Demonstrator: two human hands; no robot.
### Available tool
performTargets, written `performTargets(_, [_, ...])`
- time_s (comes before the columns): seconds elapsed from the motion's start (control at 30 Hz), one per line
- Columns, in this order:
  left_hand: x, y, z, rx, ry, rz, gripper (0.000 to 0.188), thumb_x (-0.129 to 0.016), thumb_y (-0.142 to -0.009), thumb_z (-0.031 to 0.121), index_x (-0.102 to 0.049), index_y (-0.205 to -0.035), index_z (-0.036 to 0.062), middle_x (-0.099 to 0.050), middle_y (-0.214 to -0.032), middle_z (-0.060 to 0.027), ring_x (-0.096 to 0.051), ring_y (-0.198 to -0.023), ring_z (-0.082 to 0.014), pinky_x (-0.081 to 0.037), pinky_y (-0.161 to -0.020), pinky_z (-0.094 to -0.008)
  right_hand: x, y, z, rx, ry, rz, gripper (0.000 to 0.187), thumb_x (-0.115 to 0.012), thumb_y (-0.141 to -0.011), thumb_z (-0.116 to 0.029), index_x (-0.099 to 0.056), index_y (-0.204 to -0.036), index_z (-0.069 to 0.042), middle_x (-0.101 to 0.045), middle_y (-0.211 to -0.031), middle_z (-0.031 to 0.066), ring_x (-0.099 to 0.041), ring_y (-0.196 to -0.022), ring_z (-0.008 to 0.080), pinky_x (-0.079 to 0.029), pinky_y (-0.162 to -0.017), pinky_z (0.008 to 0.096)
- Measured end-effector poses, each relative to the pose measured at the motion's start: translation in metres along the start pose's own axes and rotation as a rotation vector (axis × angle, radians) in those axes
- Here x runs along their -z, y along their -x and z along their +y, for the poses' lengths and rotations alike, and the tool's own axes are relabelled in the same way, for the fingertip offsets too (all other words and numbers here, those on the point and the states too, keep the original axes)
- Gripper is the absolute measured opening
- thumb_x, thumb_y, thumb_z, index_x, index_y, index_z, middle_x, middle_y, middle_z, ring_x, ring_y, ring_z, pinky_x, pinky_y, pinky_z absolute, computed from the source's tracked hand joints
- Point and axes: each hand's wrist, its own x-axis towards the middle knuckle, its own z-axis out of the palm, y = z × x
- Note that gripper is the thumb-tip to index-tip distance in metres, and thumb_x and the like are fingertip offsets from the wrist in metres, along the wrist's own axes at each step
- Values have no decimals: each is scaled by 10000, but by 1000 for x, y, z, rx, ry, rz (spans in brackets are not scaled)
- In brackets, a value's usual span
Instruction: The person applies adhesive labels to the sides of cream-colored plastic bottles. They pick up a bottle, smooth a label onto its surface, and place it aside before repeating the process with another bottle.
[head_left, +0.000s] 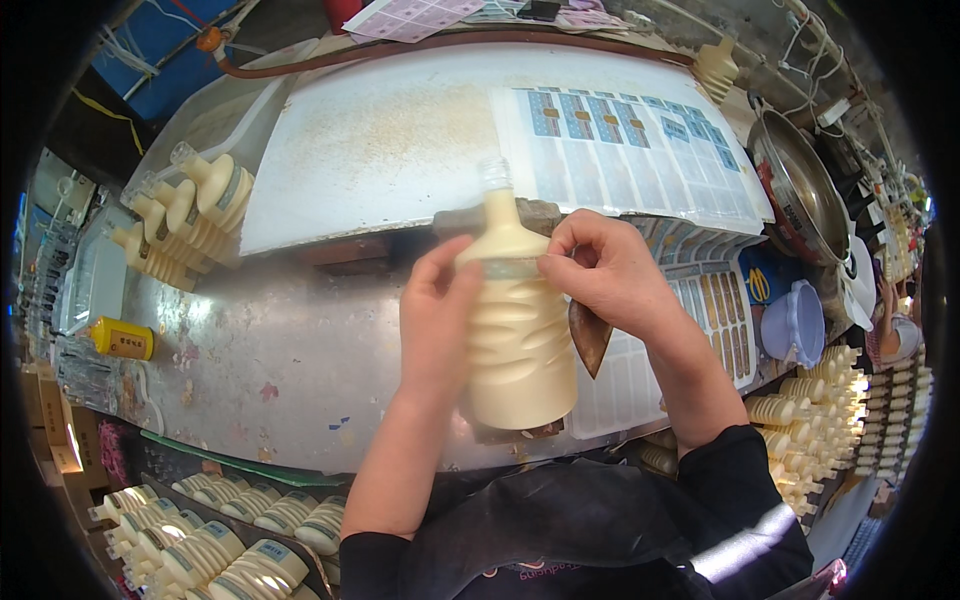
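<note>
A cream plastic bottle (pixel 520 350) with ridged sides and a clear threaded neck stands upright before me. A pale label band (pixel 512 268) crosses it just below the shoulder. My left hand (pixel 432 310), slightly blurred, is closed against the bottle's left side, thumb near the band. At the band's right end, my right hand (pixel 610 268) has its thumb and finger pinched together against the bottle. A brown, pointed, blade-like piece (pixel 590 342) sticks out below that hand, apparently held in the curled fingers. Whether the pinch also holds the label's edge is hidden.
Label sheets (pixel 620 140) lie on the white board (pixel 370 150); more labels hang at its front right. Similar bottles stand at left (pixel 185 215) and fill trays below (pixel 215 555). A yellow container (pixel 122 338), lilac bucket (pixel 795 325) and metal pan (pixel 800 180) flank the metal table (pixel 260 370).
</note>
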Motion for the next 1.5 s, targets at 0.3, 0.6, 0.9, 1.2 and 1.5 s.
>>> performTargets(0.3, [8,-1,-5,17,150,-55,377,-608,-991,62,-555,-1355,-21,-627,-1269,-138,-640,-1103,-178,-537,-956,-318,-2,-1,-1,-4,22,9,192,-763,-860,-168,-635,-815,-33,-599,-801,-34,-535,-677,11,-429,-584,196])
performTargets(0.6, [2,-4,-4,-21,-31,13,314,-624,-1016,147,-596,-1290,-4,-603,-1259,-106,-597,-1130,-170,-510,-980,-328,0,-1,2,-31,29,29,187,-773,-856,-170,-655,-833,-26,-616,-806,-30,-545,-681,18,-440,-583,201])
performTargets(0.9, [4,-5,-11,-92,-113,12,327,-642,-1016,174,-592,-1286,-3,-607,-1241,-100,-595,-1115,-168,-499,-981,-323,0,-1,14,12,0,70,170,-764,-874,-169,-671,-872,-26,-625,-788,-16,-567,-686,39,-454,-578,218])
performTargets(1.2, [3,-3,-10,-133,-148,-19,363,-430,-1122,295,-561,-1340,35,-643,-1234,-91,-627,-1068,-133,-529,-935,-301,9,-4,61,27,-241,75,195,-682,-992,-225,-623,-1041,-46,-644,-924,-4,-571,-717,57,-479,-637,235])
performTargets(1.5, [1,-3,-6,-121,-305,-140,432,-351,-1133,378,-479,-1374,44,-609,-1248,-97,-601,-1112,-167,-505,-976,-337,-11,1,47,-106,-399,-18,292,-632,-1026,-227,-590,-1241,-33,-646,-905,3,-573,-809,51,-474,-715,229])
